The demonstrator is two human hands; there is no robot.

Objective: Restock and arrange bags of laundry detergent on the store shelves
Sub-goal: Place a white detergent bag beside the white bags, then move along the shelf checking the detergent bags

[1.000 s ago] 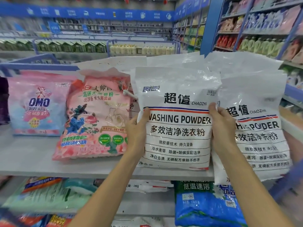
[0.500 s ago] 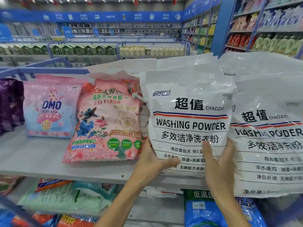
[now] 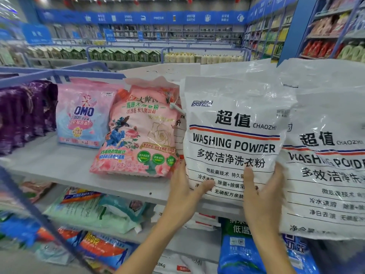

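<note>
A white bag marked WASHING POWDER stands upright at the front of the grey top shelf. My left hand grips its lower left corner, thumb across the front. My right hand presses flat against its lower right side, fingers up. A second identical white bag stands to the right, overlapping the first. More white bags rise behind both. To the left lean a pink rose-printed bag, a pink OMO bag and purple bags.
Lower shelves hold green, blue and orange detergent bags lying flat. A blue shelf upright slants across the lower left. Aisles of bottles and cartons fill the background and the right-hand wall.
Both hands slid down from the bag's middle sides to its lower corners. The view has moved closer to the shelf and shifted, so the bags sit lower right and larger.
</note>
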